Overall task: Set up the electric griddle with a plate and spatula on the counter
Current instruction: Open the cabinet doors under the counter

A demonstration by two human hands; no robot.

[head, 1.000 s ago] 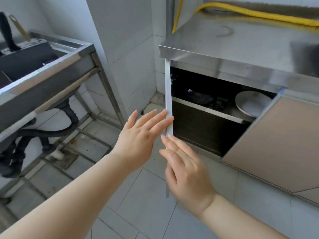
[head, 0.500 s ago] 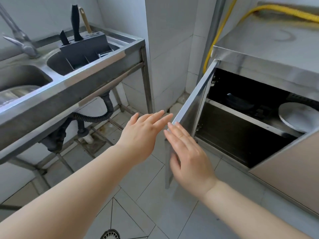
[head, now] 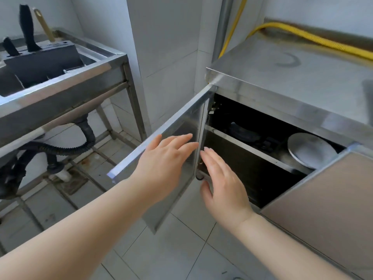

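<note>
A steel cabinet under the steel counter [head: 292,81] stands open. Its left door [head: 177,126] is swung wide to the left. My left hand [head: 167,158] lies flat, fingers apart, against that door's inner face. My right hand [head: 224,180] is spread in front of the cabinet's left frame, holding nothing. On the shelf [head: 248,150] inside I see a dark round pan-like thing [head: 242,134] at the back and a round metal plate or lid [head: 310,152] to its right. No spatula shows in this view.
The right cabinet door [head: 323,201], beige, stands half open at the lower right. A yellow hose [head: 314,39] runs along the counter's back. At left a steel sink stand [head: 66,89] holds a black knife block [head: 44,63], with a drain hose [head: 60,150] below. White tiled floor lies underneath.
The left door has swung from nearly edge-on to wide open at the left. Both hands followed it and now sit flat by the door and frame. The view shifted left, then back.
</note>
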